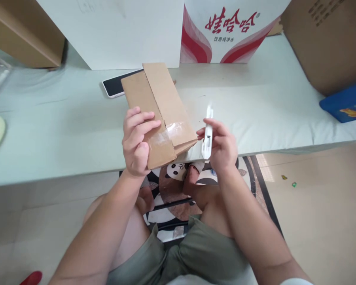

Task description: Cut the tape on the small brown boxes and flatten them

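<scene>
My left hand (138,138) grips a small brown cardboard box (169,103) along its left side, fingers spread over the top face. The box is tilted above the front edge of the table. Clear tape (175,130) crosses the seam between its flaps near the close end, where a gap shows at the corner. Just right of the box, my right hand (224,144) is closed around a white utility knife (207,138). Its tip points away from me and is blurred, so I cannot tell how far the blade is out.
A phone (115,86) lies partly behind the box on the cloth-covered table (86,118). White cartons (136,35) with red print stand at the back. Brown cardboard boxes (26,31) flank both sides, and a blue package (347,103) sits at right. My legs are under the table edge.
</scene>
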{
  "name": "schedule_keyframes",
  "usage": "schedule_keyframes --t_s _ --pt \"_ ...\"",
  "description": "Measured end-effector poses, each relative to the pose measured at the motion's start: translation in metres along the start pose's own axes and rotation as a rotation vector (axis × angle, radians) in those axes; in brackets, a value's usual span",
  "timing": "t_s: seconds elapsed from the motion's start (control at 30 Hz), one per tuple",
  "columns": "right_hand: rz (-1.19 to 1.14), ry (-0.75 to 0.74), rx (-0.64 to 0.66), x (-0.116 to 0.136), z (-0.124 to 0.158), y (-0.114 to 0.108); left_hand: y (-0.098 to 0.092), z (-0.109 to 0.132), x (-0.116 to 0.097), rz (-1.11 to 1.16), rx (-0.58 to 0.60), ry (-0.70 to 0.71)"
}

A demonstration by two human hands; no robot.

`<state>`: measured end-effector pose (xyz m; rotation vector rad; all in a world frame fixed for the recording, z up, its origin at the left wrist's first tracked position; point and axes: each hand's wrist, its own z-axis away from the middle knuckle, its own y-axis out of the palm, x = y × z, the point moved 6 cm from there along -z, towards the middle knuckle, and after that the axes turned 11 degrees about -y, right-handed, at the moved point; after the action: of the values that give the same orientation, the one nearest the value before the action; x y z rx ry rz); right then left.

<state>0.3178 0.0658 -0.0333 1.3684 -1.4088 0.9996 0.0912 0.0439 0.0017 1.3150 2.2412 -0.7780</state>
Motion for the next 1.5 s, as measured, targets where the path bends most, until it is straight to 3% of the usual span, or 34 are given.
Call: schedule_keyframes --t_s 0.13,0.2,0.33,0.47,0.67,0.77,1.03,1.3,1.5 --pt "0.110 -0.248 -0.313 0.017 0.004 -0.020 0.003 0.002 0.001 -0.043 -0.008 -0.042" --pt "0.226 -0.322 -0.392 0.025 0.007 -0.023 0.005 0.003 0.000 -0.073 -0.019 -0.066" --pt "0.400 -0.543 -0.404 0.053 0.026 -0.013 0.007 0.004 -0.007 -0.063 -0.014 -0.037" --pt "0.341 -0.752 -0.229 0.082 0.053 0.015 0.007 0.006 -0.008 -0.095 0.048 -0.079" --pt "0.481 -0.610 -0.040 0.093 0.059 0.040 0.003 0.007 -0.009 -0.104 0.046 -0.098" --pt "0.523 -0.570 -0.050 0.093 0.055 0.038 0.004 0.007 -0.010 -0.092 0.053 -0.096" --pt "0.590 -0.671 -0.047 0.102 0.062 0.040 0.005 0.006 -0.013 -0.061 0.047 -0.077" --pt "0.528 -0.519 -0.077 0.087 0.054 0.038 0.005 0.004 -0.009 -0.115 0.066 -0.132" --pt "0.600 -0.580 -0.082 0.091 0.065 0.029 0.010 0.004 -0.011 -0.101 0.082 -0.145"
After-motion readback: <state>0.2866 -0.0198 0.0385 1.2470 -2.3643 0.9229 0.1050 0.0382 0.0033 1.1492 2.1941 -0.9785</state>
